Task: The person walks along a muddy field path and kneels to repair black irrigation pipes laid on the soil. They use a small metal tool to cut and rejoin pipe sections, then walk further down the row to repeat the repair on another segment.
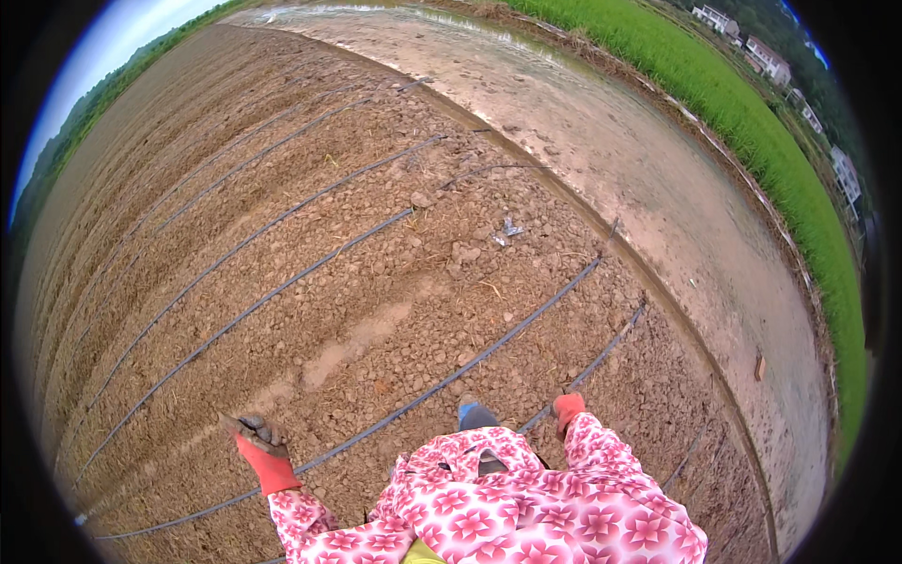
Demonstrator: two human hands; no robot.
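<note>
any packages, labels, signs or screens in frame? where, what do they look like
No labels, signs or screens.
Possible wrapper scrap: on the tilled soil up the middle, between the black drip lines; small, crumpled, pale silvery-white. Too small to tell what it is.
Small reddish-brown piece: on the dirt path at right, upright and narrow; kind unclear.

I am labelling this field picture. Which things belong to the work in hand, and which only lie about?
In hand:
- left hand, red glove, gripping a dark tool
- right hand, red glove
- black drip lines on tilled soil

Lying about:
- pale scrap
- muddy track
- green crop
</note>
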